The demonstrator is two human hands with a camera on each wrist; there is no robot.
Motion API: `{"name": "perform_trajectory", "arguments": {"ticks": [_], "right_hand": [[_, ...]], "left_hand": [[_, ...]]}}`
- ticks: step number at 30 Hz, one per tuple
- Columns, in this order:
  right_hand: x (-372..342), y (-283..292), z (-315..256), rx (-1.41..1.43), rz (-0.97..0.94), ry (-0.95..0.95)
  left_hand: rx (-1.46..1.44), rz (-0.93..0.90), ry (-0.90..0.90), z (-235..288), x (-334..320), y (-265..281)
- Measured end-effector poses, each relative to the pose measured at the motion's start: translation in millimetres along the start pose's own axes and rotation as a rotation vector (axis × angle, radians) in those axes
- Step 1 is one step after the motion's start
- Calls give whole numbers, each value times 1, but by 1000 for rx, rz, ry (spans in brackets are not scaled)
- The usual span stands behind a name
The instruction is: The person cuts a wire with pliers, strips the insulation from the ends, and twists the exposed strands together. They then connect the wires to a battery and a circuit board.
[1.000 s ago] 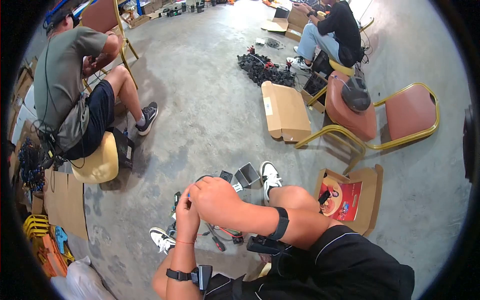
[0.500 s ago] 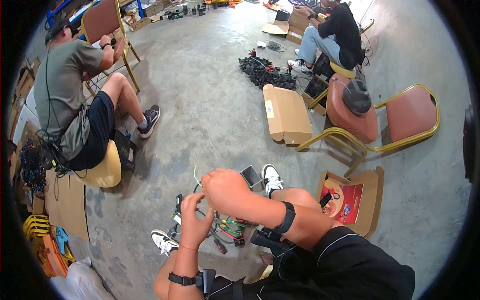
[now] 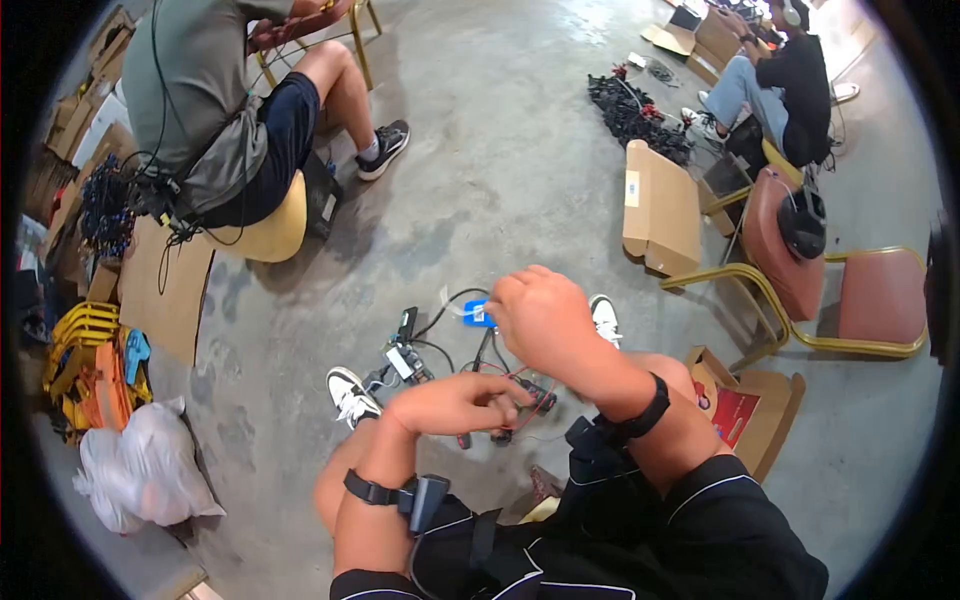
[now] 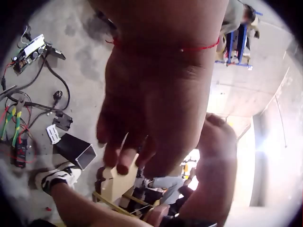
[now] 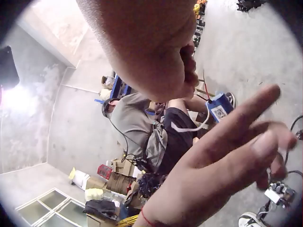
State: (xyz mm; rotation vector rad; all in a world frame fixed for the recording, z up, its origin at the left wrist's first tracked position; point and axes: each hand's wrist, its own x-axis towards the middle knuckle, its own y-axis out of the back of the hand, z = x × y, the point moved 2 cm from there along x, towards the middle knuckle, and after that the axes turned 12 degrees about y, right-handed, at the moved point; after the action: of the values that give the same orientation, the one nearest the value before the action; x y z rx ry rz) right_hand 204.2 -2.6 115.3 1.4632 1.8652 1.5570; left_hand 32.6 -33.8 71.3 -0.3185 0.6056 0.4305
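The blue pack (image 3: 478,313), nearly hidden earlier, now shows plainly. The left hand (image 3: 450,404), before close beside the right hand (image 3: 545,315), now is drawn apart from it, on the near side of the blue pack.

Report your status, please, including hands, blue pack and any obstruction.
Right hand apparently holding blue pack by its wires. Left hand holding nothing. Circuit board on floor, seemingly out of the way.

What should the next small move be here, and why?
Probably bring the left hand to the blue pack and steady it. The right wrist view shows the pack's body clear of the right hand, apparently dangling from thin wires, while the left hand seems to hold nothing and is close by.
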Motion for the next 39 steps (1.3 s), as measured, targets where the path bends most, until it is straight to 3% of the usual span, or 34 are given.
{"name": "perform_trajectory", "arguments": {"ticks": [1, 3, 4, 5, 7, 11, 13, 14, 21, 23, 27, 30, 32, 33, 35, 39], "right_hand": [[0, 3, 1, 8, -4, 7], [0, 5, 2, 29, -10, -37], [0, 6, 3, 34, 4, -42], [0, 8, 3, 36, -1, -35], [1, 13, 3, 63, -20, -71], [1, 15, 6, 102, -21, -63], [0, 17, 5, 149, -13, -25], [0, 16, 3, 156, -19, -22], [1, 16, -3, 162, -52, 69], [1, 18, -4, 144, -57, 96], [1, 22, -4, 150, -35, 161], [1, 20, 1, 143, -3, 160], [1, 20, 3, 133, 13, 145], [1, 21, 4, 101, 9, 116], [1, 22, 6, 65, 7, 84], [2, 18, 7, -44, 50, 82]], "left_hand": [[-91, -113, 34, 2, -14, 8], [-491, 244, -373, 2, -36, 34], [-564, 397, -467, -2, -31, 46], [-570, 402, -470, -2, -23, 51], [-228, 897, -328, -1, -11, 54], [2, 871, -242, -1, 4, 42], [403, 906, -417, 7, 7, 33], [388, 850, -402, 9, 7, 31], [472, 912, -319, 13, 13, 21], [512, 996, -431, 14, 16, 19], [587, 1015, -455, 8, 22, 20], [440, 989, -450, 10, 23, 23], [222, 825, -289, 18, 19, 20], [223, 822, -291, 16, 21, 19], [-152, 765, -369, 7, 28, 18], [-324, 687, -417, -5, 41, 22]]}}
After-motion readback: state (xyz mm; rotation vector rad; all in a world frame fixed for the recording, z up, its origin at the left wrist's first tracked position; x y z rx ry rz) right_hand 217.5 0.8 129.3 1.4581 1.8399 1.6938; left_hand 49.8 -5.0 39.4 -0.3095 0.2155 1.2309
